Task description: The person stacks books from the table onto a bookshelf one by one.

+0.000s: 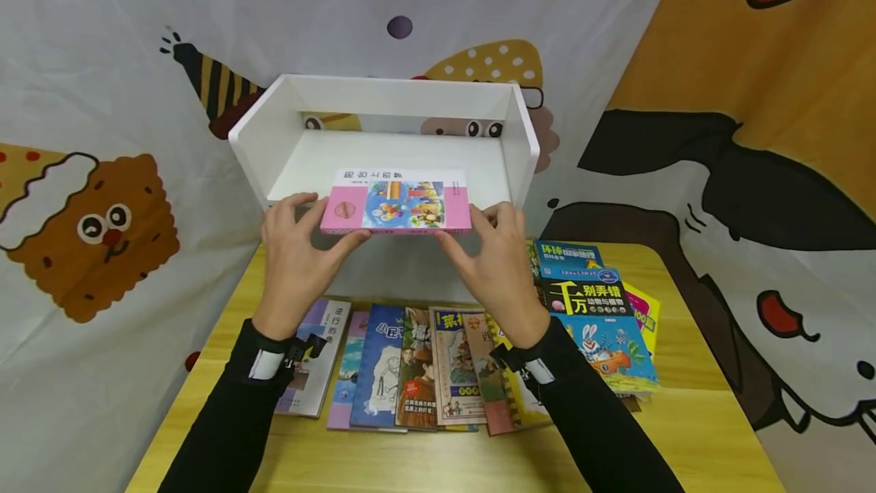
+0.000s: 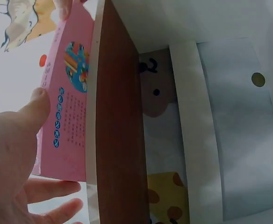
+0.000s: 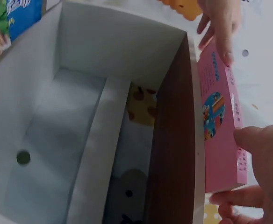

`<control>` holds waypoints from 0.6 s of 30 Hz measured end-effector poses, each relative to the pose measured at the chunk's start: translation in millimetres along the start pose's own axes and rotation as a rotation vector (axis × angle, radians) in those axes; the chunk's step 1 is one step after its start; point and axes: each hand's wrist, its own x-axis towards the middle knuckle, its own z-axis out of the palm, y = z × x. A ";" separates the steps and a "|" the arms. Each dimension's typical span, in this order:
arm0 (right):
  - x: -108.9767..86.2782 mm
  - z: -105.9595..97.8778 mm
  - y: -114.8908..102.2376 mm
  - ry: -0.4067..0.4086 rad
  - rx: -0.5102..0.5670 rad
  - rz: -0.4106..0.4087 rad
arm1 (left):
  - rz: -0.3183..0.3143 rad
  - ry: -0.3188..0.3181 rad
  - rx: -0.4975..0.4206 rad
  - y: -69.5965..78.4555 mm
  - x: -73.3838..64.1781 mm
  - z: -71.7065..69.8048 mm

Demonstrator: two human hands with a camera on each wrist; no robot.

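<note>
A thick pink-and-white book (image 1: 397,208) with a colourful picture on its cover lies flat at the front edge of the white shelf's (image 1: 404,147) upper board. My left hand (image 1: 294,253) grips its left end, thumb along the near side and fingers round the end. At the opposite end my right hand (image 1: 499,265) holds it the same way. Both wrist views show the book's pink underside (image 2: 64,135) meeting the board's front edge, with part of it sticking out in front. The left wrist view also catches the right hand's fingertips (image 2: 63,8) on the far end.
On the wooden table (image 1: 342,462), a row of overlapping books (image 1: 383,371) lies in front of the shelf. A further pile of books (image 1: 595,326) is at the right. The shelf has raised side walls (image 1: 523,139) and a back rail; a cartoon-printed cloth (image 1: 171,6) hangs behind.
</note>
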 end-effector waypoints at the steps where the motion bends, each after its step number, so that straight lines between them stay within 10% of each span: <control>1: 1.4 0.0 1.1 0.006 -0.037 -0.019 | 0.009 -0.002 0.010 0.9 1.0 0.9; 12: 14.9 4.4 5.6 -0.038 -0.101 -0.100 | 0.020 -0.151 0.015 -4.9 19.7 2.2; 18: 24.2 11.6 8.9 -0.081 -0.125 -0.070 | -0.029 -0.118 0.064 -5.7 25.5 7.8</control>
